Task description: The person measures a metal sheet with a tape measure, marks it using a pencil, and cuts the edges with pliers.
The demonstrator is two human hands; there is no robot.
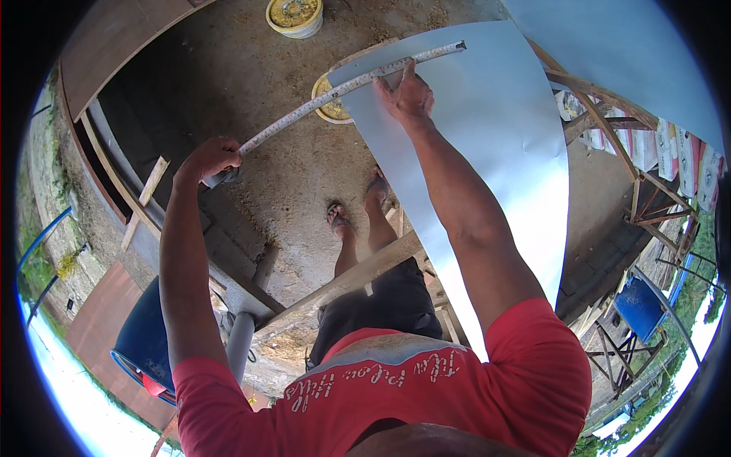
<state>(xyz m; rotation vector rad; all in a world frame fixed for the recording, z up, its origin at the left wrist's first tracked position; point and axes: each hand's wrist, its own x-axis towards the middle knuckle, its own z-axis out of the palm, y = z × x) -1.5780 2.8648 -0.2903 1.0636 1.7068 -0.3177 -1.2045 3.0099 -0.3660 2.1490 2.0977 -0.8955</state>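
A tape measure blade (304, 112) stretches from the left up to the right. My left hand (209, 158) is closed around the tape measure's case (221, 178), which it mostly hides. My right hand (407, 95) grips the blade near its free end, over a large smooth silvery metal sheet (502, 129). The blade's tip lies across the far part of the sheet. Between my hands the blade spans the gap above the floor, past the sheet's left edge.
Two round tubs, a far one (295, 15) and one partly under the sheet (329, 99), stand on the dirty floor (251, 68). A wooden beam (358, 274) crosses before me. A blue barrel (148, 335) is at left; wooden trestles (601, 107) and stacked sacks (685, 160) are at right.
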